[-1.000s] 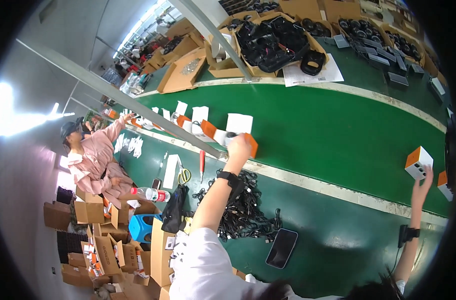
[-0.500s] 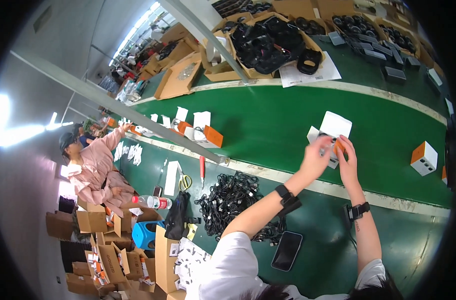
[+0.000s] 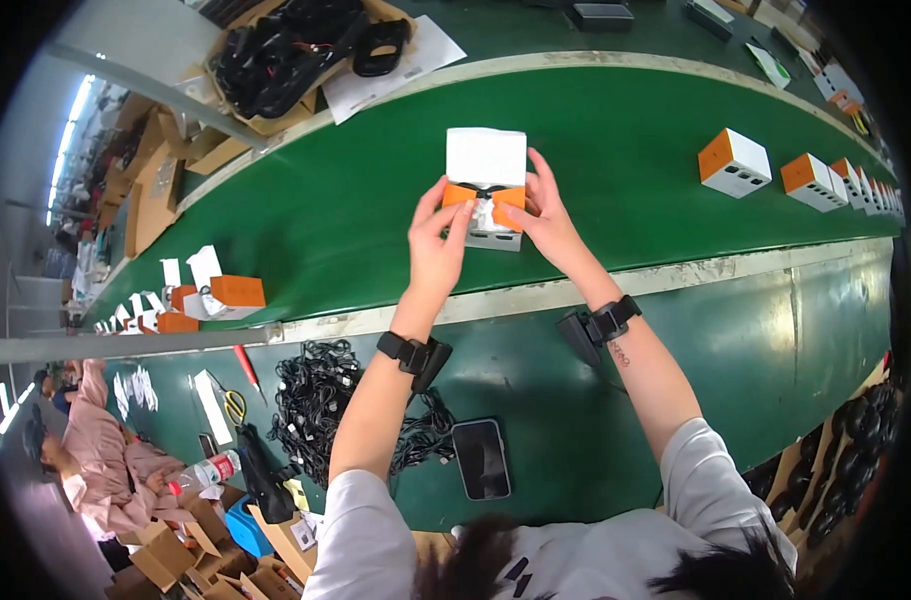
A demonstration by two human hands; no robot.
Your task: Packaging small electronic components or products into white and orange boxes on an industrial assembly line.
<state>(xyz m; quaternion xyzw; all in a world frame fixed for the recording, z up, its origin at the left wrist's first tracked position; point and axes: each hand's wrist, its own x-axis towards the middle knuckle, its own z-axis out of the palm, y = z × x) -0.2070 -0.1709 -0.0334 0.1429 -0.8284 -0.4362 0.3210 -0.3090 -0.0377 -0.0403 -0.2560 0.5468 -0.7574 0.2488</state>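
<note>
A small white and orange carton (image 3: 487,195) sits on the green conveyor belt (image 3: 615,130) with its white lid flap standing up. My left hand (image 3: 436,244) presses the left orange side flap, and my right hand (image 3: 541,217) presses the right one. Something white and dark shows inside the carton between the flaps. Both wrists carry black bands.
Closed orange and white boxes (image 3: 735,162) line the belt to the right; open ones (image 3: 220,292) wait at the left. A pile of black cables (image 3: 320,400), a phone (image 3: 480,458), scissors (image 3: 233,405) and a red tool (image 3: 246,368) lie on the near table. A seated person (image 3: 105,465) is lower left.
My left hand brought a carton from the far left to the belt's middle. Both hands now hold it closer in front of me, folding its side flaps.
</note>
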